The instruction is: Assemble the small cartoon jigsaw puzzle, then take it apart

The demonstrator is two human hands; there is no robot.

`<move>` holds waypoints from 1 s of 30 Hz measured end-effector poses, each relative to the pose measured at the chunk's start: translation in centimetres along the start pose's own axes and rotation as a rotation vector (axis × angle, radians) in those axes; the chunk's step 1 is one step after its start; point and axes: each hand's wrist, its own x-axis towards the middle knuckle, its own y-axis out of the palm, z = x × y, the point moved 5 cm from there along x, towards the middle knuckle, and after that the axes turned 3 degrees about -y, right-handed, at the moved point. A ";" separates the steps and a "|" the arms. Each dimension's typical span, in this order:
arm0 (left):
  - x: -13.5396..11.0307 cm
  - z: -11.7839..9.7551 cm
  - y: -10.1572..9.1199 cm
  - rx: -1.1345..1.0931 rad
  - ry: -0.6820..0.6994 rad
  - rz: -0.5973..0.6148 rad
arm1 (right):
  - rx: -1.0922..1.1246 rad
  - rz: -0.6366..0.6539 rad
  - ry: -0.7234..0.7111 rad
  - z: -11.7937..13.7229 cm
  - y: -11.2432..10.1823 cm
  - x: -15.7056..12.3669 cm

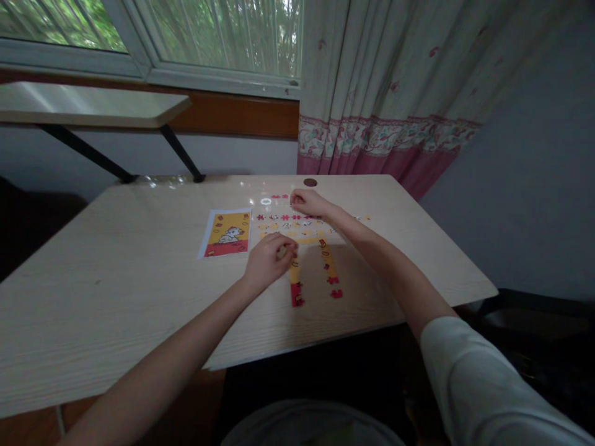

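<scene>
Left hand [268, 259], fingers curled, pinches a small puzzle piece [281, 251] above the desk [139, 272]; right hand [307, 202], fingers curled, rests on loose puzzle pieces [297, 224] near the reference picture [227, 233]; its grasp cannot be told.

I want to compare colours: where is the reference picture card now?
The reference picture card lies flat on the table, just left of the left hand and the puzzle pieces.

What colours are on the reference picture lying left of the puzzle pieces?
Yellow above, red below, with a white animal figure; the reference picture shows in the head view.

Head-worn view, facing forward and down, table [116, 279] near, somewhat dim
</scene>
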 end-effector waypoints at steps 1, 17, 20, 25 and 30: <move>0.1 0.3 -0.2 -0.032 -0.058 -0.037 | 0.104 -0.003 -0.048 0.7 0.0 -0.7; -0.3 1.0 1.7 -0.504 -0.425 0.029 | 0.948 0.111 0.136 4.5 1.7 -9.5; -0.4 1.1 2.0 -0.507 -0.440 0.050 | 0.938 0.102 0.142 4.5 1.7 -10.0; -0.4 1.2 2.7 -0.701 -0.481 0.089 | 0.803 -0.051 0.062 4.4 0.8 -10.9; -0.5 0.9 2.6 -0.866 -0.547 0.055 | 0.346 -0.282 -0.196 5.0 -1.3 -12.8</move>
